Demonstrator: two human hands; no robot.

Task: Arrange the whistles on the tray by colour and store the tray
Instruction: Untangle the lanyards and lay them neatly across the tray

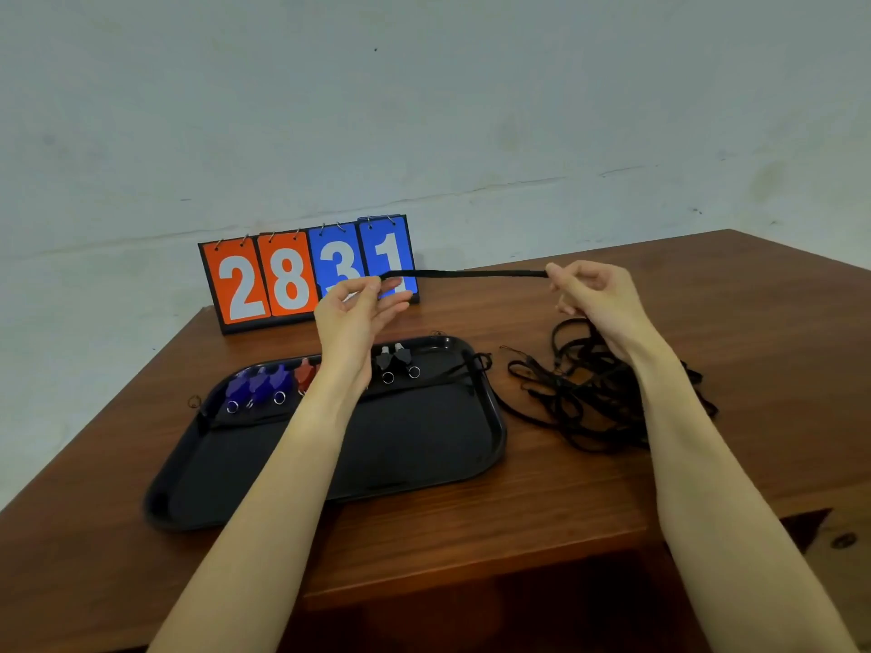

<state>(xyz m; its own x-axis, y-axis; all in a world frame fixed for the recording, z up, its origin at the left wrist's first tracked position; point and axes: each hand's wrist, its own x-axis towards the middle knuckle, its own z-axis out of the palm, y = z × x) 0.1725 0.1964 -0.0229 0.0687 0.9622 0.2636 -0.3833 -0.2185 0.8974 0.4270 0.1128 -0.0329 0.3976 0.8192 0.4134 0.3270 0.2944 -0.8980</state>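
step: lanyard handling, by the look of it; whistles sit in colour groups on the tray, tray not yet stored.
tray: black rectangular plastic tray [424,468] lies near-left on the brown wooden table [542,501]; near half bare, whistles in a row along its far edge.
blue whistles: 3 translucent blue plastic whistles [258,386], far-left of tray, side by side, metal rings toward the near side.
red whistles: at least 1 red plastic whistle [304,375] right of the blue; the left forearm covers the rest, so no exact count.
black whistles: 2 black plastic whistles with pale mouthpieces [393,362], right of the forearm, ring on each.
loose cords on tray: thin black cords trail over the tray's left and right rims; count unclear.
cord pile: tangled heap of black fabric lanyards [594,398] on the table just right of the tray; too knotted to count.
held cord: 1 black flat lanyard strap [464,274] stretched taut between both hands, above the table.
left hand: left hand [360,311] pinches the strap's left end between thumb and fingertips, other fingers loosely spread.
right hand: right hand [596,299] pinches the right end, fingers curled.
scoreboard: 1 flip scoreboard [287,280] at the far edge, orange 28, blue 31.
next: likely set the strap down tidily, clear cords off the rims, then lift the tray level with both hands.
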